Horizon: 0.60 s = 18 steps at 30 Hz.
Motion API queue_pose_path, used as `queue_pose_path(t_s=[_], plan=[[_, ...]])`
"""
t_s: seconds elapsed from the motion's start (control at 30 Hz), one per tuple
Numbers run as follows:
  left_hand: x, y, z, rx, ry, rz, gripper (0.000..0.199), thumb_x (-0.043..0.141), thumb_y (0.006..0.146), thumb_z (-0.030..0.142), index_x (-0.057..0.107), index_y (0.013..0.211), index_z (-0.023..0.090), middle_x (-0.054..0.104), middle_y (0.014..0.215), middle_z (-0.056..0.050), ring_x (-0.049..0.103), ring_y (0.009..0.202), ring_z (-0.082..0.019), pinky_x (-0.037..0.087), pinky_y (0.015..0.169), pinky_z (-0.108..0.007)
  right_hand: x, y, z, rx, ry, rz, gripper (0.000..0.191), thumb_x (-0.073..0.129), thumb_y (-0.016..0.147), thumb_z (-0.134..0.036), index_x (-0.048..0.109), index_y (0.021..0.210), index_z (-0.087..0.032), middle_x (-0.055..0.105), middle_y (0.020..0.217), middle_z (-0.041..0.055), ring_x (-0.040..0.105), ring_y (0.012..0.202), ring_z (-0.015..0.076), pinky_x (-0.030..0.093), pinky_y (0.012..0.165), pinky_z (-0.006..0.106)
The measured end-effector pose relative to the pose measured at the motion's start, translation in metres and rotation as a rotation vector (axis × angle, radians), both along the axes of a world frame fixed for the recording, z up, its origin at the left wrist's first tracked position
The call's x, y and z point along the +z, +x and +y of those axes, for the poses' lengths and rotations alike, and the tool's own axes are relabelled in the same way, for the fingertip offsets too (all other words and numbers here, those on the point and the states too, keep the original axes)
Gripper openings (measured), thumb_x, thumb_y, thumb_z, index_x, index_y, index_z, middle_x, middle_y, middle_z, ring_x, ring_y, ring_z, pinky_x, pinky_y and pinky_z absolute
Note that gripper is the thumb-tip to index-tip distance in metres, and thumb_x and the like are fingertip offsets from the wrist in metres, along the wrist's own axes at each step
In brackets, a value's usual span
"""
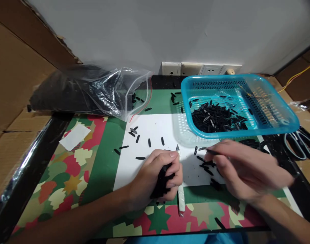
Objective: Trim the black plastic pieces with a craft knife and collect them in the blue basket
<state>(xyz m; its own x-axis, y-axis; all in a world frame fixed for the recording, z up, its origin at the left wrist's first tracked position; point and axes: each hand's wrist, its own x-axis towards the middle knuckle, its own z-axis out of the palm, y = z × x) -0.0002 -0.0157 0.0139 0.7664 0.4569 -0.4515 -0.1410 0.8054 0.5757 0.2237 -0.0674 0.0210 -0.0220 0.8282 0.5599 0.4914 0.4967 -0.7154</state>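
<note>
My left hand (pixel 161 176) is closed around a bunch of small black elongated pieces (pixel 162 183). A slim knife-like tool (pixel 181 200) with a whitish wrapped handle and grey pointed tip runs along that hand's fingertips; whether they touch it I cannot tell. Smeared by motion, my right hand (pixel 243 166) pinches one slender black piece (pixel 213 152) between thumb and fingers. Below it, more loose black pieces (pixel 207 169) lie on the white sheet (pixel 142 123). Others are scattered left of my left hand, such as one piece (pixel 149 142).
A blue plastic basket (pixel 241 134) holds a heap of black pieces, with wooden sticks at its right. A clear zip bag (pixel 94 91) full of black material lies at back left. Scissors (pixel 297 145) rest at right. A white paper scrap (pixel 75 136) lies left, near cardboard (pixel 18 51).
</note>
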Motion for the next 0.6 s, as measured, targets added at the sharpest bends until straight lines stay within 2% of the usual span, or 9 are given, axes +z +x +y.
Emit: queue_pose_path(t_s=[0.07,0.1,0.17,0.23,0.27,0.33,0.43,0.5,0.6], plan=[[-0.001,0.0,-0.001,0.005,-0.024,-0.013,0.046,0.052,0.103,0.044,0.046,0.065,0.019,0.046,0.054,0.005,0.037,0.033,-0.006,0.025,0.032,-0.014,0.004,0.011,0.004,-0.187,0.193,-0.171,0.021,0.069,0.095,-0.014,0.079,0.109,-0.026,0.081,0.085,0.0058,0.075,0.075,0.0251,0.057,0.073,0.042],[-0.002,0.001,-0.001,0.006,-0.038,-0.016,0.047,0.052,0.103,0.046,0.047,0.065,0.019,0.046,0.053,0.005,0.037,0.033,-0.006,0.025,0.031,-0.014,0.005,0.015,0.007,-0.308,0.217,-0.237,0.024,0.069,0.096,-0.013,0.079,0.112,-0.028,0.081,0.092,0.0069,0.076,0.082,0.028,0.056,0.083,0.047],[-0.004,0.001,-0.002,0.003,-0.063,-0.018,0.05,0.051,0.104,0.052,0.047,0.065,0.019,0.046,0.053,0.005,0.036,0.031,-0.006,0.025,0.03,-0.014,0.005,0.021,0.012,-0.477,0.194,-0.333,0.031,0.07,0.098,-0.015,0.077,0.123,-0.032,0.081,0.112,0.0099,0.075,0.104,0.0348,0.05,0.101,0.056],[-0.007,0.001,-0.002,-0.013,-0.086,-0.01,0.053,0.05,0.104,0.056,0.047,0.066,0.02,0.047,0.053,0.005,0.037,0.031,-0.007,0.025,0.029,-0.015,0.004,0.021,0.014,-0.521,0.152,-0.381,0.04,0.072,0.097,-0.016,0.073,0.133,-0.033,0.075,0.13,0.0118,0.068,0.121,0.04,0.046,0.106,0.061],[-0.008,0.001,-0.002,-0.028,-0.096,-0.003,0.053,0.049,0.104,0.058,0.048,0.066,0.02,0.048,0.053,0.005,0.037,0.03,-0.007,0.026,0.029,-0.016,0.003,0.018,0.013,-0.494,0.146,-0.394,0.042,0.074,0.096,-0.015,0.072,0.135,-0.032,0.073,0.134,0.0125,0.066,0.124,0.0411,0.047,0.105,0.061],[-0.008,0.002,-0.003,-0.056,-0.1,0.023,0.056,0.047,0.103,0.061,0.049,0.066,0.02,0.048,0.052,0.004,0.037,0.029,-0.008,0.026,0.028,-0.017,0.002,0.009,0.009,-0.361,0.173,-0.404,0.042,0.076,0.093,-0.011,0.073,0.131,-0.028,0.074,0.129,0.0138,0.066,0.116,0.039,0.051,0.097,0.056],[-0.006,0.005,-0.005,-0.086,-0.073,0.095,0.061,0.05,0.099,0.071,0.048,0.064,0.021,0.047,0.049,0.004,0.036,0.029,-0.008,0.024,0.027,-0.017,-0.002,-0.008,0.004,0.007,0.177,-0.367,0.037,0.074,0.092,-0.005,0.072,0.125,-0.021,0.076,0.116,0.0132,0.066,0.1,0.03,0.054,0.09,0.047],[-0.004,0.007,-0.008,-0.084,-0.054,0.166,0.064,0.054,0.094,0.077,0.046,0.064,0.021,0.047,0.047,0.004,0.038,0.029,-0.009,0.025,0.028,-0.017,-0.004,-0.018,0.002,0.188,0.112,-0.294,0.033,0.073,0.094,-0.005,0.071,0.125,-0.017,0.076,0.112,0.0122,0.066,0.099,0.0261,0.054,0.09,0.044],[-0.004,0.009,-0.011,-0.062,-0.023,0.255,0.065,0.054,0.092,0.081,0.046,0.066,0.023,0.047,0.045,0.004,0.04,0.031,-0.01,0.027,0.028,-0.018,-0.004,-0.024,0.002,0.299,-0.05,-0.171,0.021,0.069,0.099,-0.006,0.072,0.118,-0.015,0.075,0.113,0.0115,0.064,0.1,0.0231,0.054,0.09,0.041]])
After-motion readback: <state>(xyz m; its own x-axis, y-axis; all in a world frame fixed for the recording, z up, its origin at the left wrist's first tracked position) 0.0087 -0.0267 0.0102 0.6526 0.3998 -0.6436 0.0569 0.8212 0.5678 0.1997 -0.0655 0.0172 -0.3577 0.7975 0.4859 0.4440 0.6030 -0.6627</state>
